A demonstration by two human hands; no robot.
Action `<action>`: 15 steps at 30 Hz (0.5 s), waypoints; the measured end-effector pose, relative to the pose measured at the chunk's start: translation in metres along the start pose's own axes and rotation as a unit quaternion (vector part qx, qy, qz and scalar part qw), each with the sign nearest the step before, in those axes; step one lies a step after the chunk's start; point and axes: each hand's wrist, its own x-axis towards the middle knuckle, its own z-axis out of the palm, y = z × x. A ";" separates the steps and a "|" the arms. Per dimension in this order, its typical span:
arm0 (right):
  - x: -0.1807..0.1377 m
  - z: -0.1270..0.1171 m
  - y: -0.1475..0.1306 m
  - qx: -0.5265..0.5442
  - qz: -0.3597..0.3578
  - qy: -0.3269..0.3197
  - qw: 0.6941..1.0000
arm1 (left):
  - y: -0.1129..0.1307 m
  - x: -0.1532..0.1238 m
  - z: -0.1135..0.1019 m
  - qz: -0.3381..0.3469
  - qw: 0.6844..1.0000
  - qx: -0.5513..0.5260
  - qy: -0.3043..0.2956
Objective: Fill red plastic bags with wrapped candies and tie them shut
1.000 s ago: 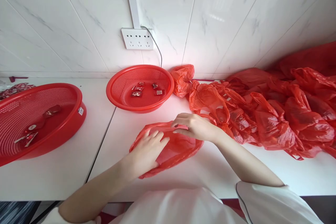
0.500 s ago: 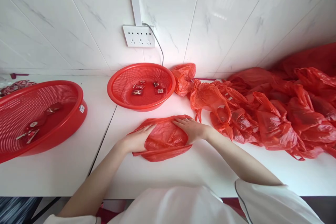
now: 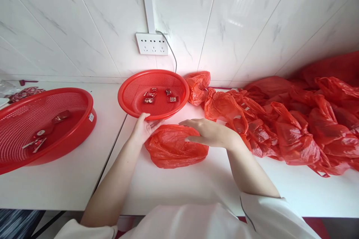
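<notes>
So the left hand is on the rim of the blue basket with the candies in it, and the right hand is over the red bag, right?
Not quite: the basket is red, not blue, as the head view shows. The rest holds: the left hand is on its rim, small candies lie inside, and the right hand is over the red bag.
</notes>
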 end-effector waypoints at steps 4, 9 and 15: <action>0.003 -0.009 -0.007 0.030 -0.026 0.019 0.999 | -0.015 -0.001 0.001 0.012 1.000 -0.027 -0.003; 0.007 -0.010 0.010 0.050 -0.018 0.049 0.997 | -0.029 -0.013 0.003 0.009 0.999 -0.014 -0.035; 0.002 -0.017 0.027 0.069 -0.040 0.121 0.989 | -0.032 -0.022 0.007 -0.008 0.996 -0.010 -0.091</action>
